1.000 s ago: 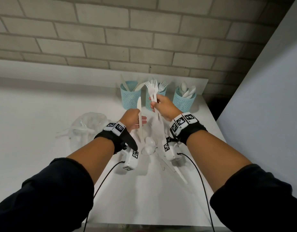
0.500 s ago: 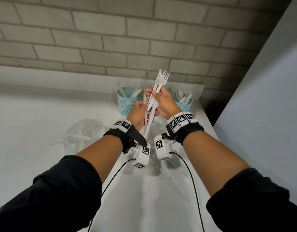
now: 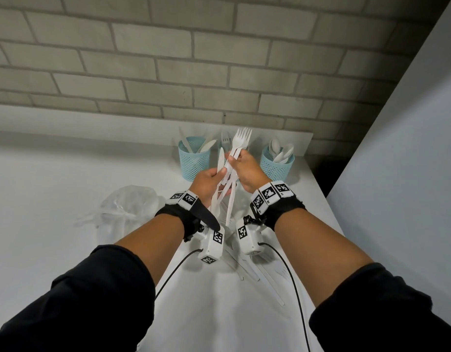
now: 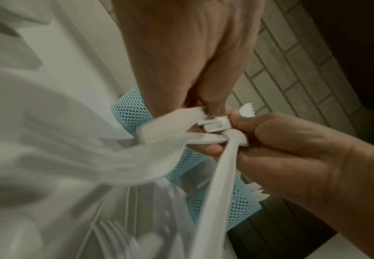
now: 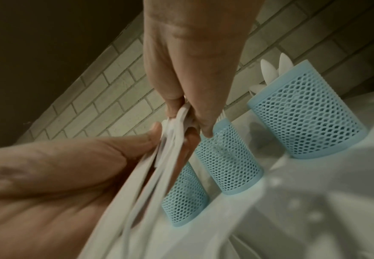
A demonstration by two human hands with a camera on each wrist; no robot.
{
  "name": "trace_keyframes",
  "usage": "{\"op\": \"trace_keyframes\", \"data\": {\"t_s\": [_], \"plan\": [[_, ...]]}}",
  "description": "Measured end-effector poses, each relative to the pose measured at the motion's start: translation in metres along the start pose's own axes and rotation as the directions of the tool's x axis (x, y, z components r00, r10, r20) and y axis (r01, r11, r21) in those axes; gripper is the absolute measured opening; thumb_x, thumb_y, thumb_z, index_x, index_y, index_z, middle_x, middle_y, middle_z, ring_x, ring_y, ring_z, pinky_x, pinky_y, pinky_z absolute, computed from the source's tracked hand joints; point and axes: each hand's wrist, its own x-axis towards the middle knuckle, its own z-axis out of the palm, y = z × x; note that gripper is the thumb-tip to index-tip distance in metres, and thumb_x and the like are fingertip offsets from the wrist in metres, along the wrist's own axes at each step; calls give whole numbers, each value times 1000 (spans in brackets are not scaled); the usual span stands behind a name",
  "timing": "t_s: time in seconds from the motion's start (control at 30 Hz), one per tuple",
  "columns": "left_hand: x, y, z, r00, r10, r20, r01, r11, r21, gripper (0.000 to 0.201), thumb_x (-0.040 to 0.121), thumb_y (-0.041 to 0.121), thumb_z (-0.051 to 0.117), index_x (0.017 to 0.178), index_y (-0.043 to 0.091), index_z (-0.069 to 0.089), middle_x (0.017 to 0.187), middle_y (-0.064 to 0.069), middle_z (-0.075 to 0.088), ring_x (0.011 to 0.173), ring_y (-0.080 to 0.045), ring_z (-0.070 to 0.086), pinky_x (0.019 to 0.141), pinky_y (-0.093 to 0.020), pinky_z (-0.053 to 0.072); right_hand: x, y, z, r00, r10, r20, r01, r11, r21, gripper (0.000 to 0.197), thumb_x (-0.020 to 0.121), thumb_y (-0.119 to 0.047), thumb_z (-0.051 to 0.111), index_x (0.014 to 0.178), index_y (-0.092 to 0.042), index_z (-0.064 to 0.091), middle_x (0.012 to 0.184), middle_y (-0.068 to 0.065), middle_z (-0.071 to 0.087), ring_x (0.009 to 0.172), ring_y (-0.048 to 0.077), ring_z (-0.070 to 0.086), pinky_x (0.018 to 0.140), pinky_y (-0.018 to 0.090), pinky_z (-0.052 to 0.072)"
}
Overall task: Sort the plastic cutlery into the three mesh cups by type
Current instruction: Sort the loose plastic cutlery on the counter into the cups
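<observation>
Item: forks [image 3: 240, 142], white plastic, a small bunch, held upright in the air in front of the three blue mesh cups; the count cannot be read, as the handles overlap. Holder: right hand [image 3: 247, 171], fingers and thumb curled round the handles a little below the tines. Long axis: tines up and leaning slightly toward the wall, handles running down and toward the person, crossing the left hand. Second item: knife [image 3: 220, 158], white plastic, blade tip up, standing just left of the forks; the left hand [image 3: 206, 182] grasps it with curled fingers, and the lower fork handles pass through or against the same grip; which of these cannot be told from the wrist views, which are blurred there. Destination: middle cup [image 3: 225, 144], mostly hidden behind the forks, a few fork tines showing above its rim; it lies directly beyond the right hand, the nearer hand to it. Left cup [image 3: 194, 161] holds knives and sits just beyond the left hand. Right cup [image 3: 277, 166] holds spoons, off to the right. Judgement: the forks point tines-up, handles down, so they should drop handle-first into the middle cup once freed from the left hand. Remainder: loose cutlery [image 3: 247, 268] on the table [image 3: 67, 186] beneath the wrists, and a clear plastic bag [image 3: 127, 207] to the left.
</observation>
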Motion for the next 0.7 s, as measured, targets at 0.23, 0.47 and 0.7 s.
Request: {"op": "trace_keyframes", "data": {"t_s": [0.23,0.47,0.7], "plan": [[4,-9,-4,996,-81,39,81,997,-5,20,94,17,55,84,3,65,75,-15,67,68,-25,65,69,-30,59,-1,10,7,997,-10,77,17,996,-85,14,98,-9,42,111,-11,48,112,18,61,103,34,61,91,49,51],[0,-7,-7,991,-100,84,101,995,-8,24,96,17,51,81,2,61,60,-5,65,50,-11,63,56,-21,55,0,20,7,990,-22,138,39,992,-121,17,99,-14,40,114,-9,45,120,20,58,108,30,59,97,49,48],[-4,-3,-4,988,-107,108,116,989,-89,19,96,13,50,83,2,58,74,-13,54,57,-12,59,56,-18,55,-4,18,-1,983,75,166,-43,981,-187,43,102,-36,30,121,-3,50,113,14,58,101,17,53,100,36,41]]}}
